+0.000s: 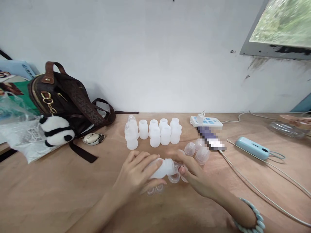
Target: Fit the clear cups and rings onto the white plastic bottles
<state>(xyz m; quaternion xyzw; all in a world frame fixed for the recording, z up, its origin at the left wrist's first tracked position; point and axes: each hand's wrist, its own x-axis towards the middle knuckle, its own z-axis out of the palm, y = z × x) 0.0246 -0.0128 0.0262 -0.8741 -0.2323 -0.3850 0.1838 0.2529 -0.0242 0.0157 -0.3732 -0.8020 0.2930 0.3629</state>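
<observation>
Where the fingers meet low at the table's centre, one translucent white bottle [163, 168] lies on its side: left hand [136, 174] wrapped round its body, fingers closed on it; right hand [191, 173] pinching a clear cap [175, 177] at the neck end, fingertips together on it. Two small clear caps [155, 190] rest on the wooden table [60, 194] just beneath the left hand. Three clear domed caps [196, 149] sit just beyond the right hand. Ten or so upright matching bottles [155, 132] stand in two rows farther back. One white power strip [206, 121], one light blue device [252, 148] to the right. One brown bag [65, 97] with panda charm [57, 130] to the left. One beaded bracelet [252, 216] on the right wrist.
</observation>
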